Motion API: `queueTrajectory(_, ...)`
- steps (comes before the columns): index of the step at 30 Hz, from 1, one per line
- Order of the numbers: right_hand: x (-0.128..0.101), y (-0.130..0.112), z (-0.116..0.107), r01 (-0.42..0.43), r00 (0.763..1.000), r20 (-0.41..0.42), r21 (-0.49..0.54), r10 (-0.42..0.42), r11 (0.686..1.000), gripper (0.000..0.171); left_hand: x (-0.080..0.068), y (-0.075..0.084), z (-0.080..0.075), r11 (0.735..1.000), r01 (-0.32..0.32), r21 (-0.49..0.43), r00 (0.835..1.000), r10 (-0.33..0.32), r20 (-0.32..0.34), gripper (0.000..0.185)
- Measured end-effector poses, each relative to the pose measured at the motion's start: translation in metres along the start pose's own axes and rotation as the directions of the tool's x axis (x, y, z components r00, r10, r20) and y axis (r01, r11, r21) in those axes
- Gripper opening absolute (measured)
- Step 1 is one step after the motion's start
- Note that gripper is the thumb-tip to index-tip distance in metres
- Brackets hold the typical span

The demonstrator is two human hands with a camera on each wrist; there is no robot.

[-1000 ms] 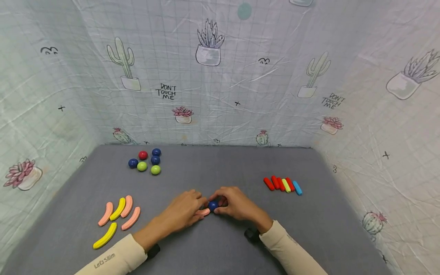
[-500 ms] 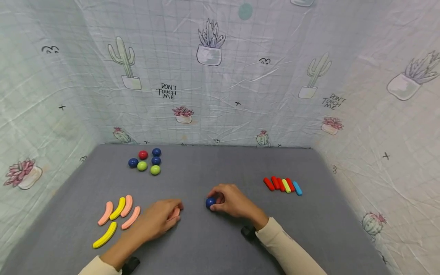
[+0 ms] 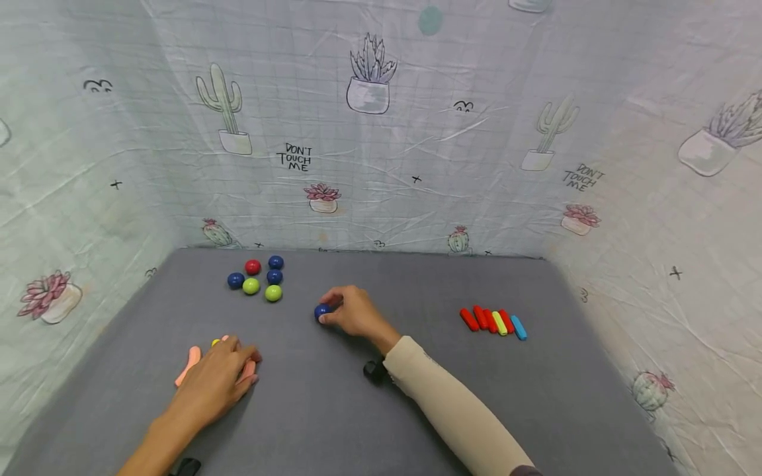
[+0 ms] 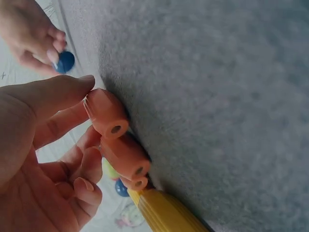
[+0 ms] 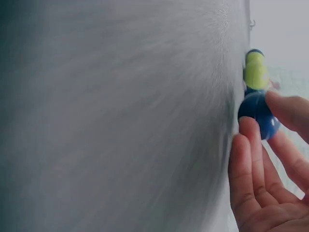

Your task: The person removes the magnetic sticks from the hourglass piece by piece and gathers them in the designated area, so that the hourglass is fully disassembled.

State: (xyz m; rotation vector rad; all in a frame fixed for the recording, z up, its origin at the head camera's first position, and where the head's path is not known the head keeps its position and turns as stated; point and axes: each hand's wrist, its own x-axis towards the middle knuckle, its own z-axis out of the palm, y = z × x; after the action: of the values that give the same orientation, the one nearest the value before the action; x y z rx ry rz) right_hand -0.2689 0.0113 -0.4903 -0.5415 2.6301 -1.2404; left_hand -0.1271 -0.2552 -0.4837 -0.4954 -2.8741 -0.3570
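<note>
My left hand (image 3: 215, 378) pinches a pink banana-shaped piece (image 4: 104, 112) between thumb and fingers, at the group of similar pieces on the left of the table. Right beside it in the left wrist view lie more pink pieces (image 4: 126, 157) and a yellow banana-shaped piece (image 4: 169, 212). In the head view the hand covers most of that group. Toward the middle of the table, my right hand (image 3: 357, 316) holds a glossy blue ball (image 5: 255, 112) with its thumb and fingertips. Whether the ball touches the tabletop, I cannot tell.
Several balls, among them a red ball (image 3: 253, 267) and a green ball (image 3: 274, 293), sit at the back left. A row of short sticks in red, yellow and blue, with a blue stick (image 3: 519, 328) at its end, lies at the right. Patterned cloth (image 3: 381, 145) surrounds the grey table (image 3: 417, 423).
My left hand has carried the pink banana-shaped piece leftward from the middle to the others. My right hand has moved the blue ball left and farther back, toward the other balls.
</note>
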Motion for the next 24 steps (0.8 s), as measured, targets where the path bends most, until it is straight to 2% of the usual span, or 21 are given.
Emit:
queueTrajectory(8,0.044,-0.022,0.022,-0.113,0.989,-0.093,0.022,0.115,0.993,0.025,0.0,-0.001,0.003,0.998,-0.063,0.002,0.995,0.063,-0.076,0.029)
queueTrajectory(14,0.061,-0.034,0.031,-0.161,0.975,-0.124,0.179,0.184,0.971,0.025,0.001,0.0,0.004,0.998,-0.067,0.002,0.995,0.067,-0.076,0.028)
queueTrajectory(19,0.069,-0.04,0.037,-0.202,0.962,-0.123,0.286,0.245,0.937,0.025,-0.002,-0.002,0.003,0.999,-0.032,0.0,0.997,0.032,-0.063,0.025)
queueTrajectory(21,0.069,-0.04,0.036,-0.192,0.965,-0.118,0.295,0.235,0.936,0.028,-0.003,-0.004,0.003,1.0,-0.025,-0.001,0.998,0.025,-0.063,0.023)
queueTrajectory(24,0.062,-0.036,0.029,-0.133,0.982,-0.093,0.266,0.163,0.955,0.036,-0.006,-0.007,0.001,1.0,0.0,0.006,0.997,0.0,-0.071,0.02)
